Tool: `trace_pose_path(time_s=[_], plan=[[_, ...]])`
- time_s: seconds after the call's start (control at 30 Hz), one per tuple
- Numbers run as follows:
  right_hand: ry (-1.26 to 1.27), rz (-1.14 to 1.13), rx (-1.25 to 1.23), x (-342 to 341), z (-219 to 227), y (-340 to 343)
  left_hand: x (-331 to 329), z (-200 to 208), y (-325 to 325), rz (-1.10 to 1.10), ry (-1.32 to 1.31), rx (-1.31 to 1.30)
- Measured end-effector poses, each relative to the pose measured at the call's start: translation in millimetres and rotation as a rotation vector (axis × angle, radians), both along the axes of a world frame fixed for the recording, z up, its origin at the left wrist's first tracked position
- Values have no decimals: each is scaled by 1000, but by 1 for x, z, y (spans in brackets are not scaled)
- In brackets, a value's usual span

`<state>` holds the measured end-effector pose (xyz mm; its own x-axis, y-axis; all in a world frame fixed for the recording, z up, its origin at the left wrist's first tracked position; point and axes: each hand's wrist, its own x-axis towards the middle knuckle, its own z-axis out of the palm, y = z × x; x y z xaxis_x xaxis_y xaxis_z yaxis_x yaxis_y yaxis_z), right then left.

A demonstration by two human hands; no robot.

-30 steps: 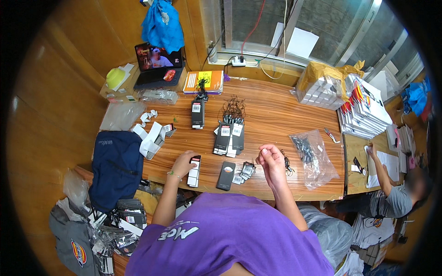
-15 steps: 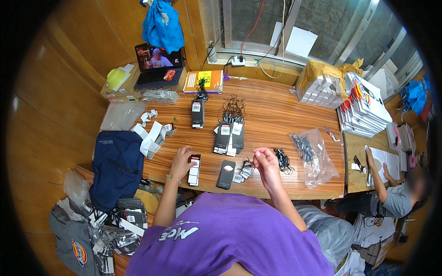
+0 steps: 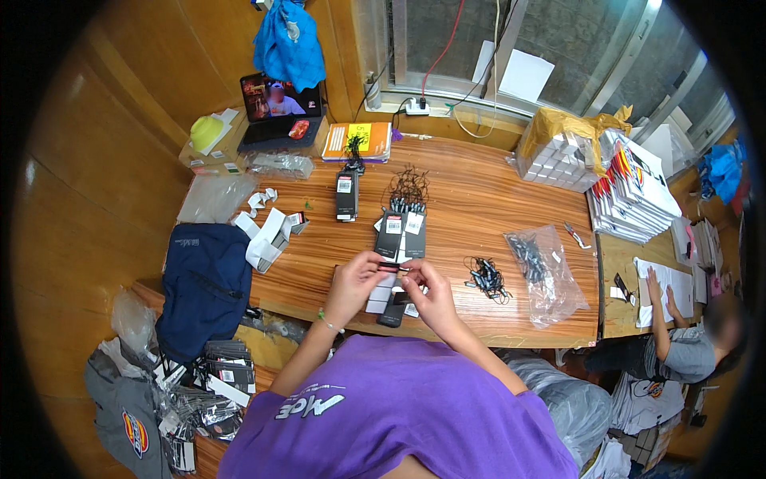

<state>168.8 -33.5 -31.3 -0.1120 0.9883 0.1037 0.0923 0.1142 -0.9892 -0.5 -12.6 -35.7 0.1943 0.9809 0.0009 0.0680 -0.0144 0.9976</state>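
Observation:
My left hand (image 3: 357, 286) grips a white label strip (image 3: 380, 294) with a dark printed end, held up over the front of the table. Fingertips of my right hand (image 3: 432, 297) pinch at that dark end, close against the left fingers. Below both hands lies a black hang tag (image 3: 390, 314), partly covered by the strip and right hand. Just beyond is a stack of black hang tags (image 3: 392, 225) with white stickers and dark strings fanned away from me. Another tag stack (image 3: 346, 195) sits farther left.
Dark string fasteners (image 3: 488, 279) lie right of my hands, beside a clear bag (image 3: 546, 275) of more. Cutters (image 3: 576, 235) rest near the right edge. Curled label strips (image 3: 272, 239) and a navy bag (image 3: 206, 291) are left. A co-worker (image 3: 678, 343) handles white fabric at right.
Both hands have come together above the black tag. My left hand has lifted the label strip from the table and moved right; my right hand has moved left from beside the string fasteners.

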Motion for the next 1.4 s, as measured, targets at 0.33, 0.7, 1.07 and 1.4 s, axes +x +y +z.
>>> trace_pose_path(time_s=[0.33,0.7,1.07,1.4], plan=[[-98,-129,144,6,-10,4,30,-10,-10,-19,-102,3],[183,-98,-10,13,-30,15,37,-2,-6,-3,135,184],[361,18,-136,17,-14,16,37,-1,-3,153,-83,97],[310,13,-105,14,-18,5,37,7,-12,30,76,191]])
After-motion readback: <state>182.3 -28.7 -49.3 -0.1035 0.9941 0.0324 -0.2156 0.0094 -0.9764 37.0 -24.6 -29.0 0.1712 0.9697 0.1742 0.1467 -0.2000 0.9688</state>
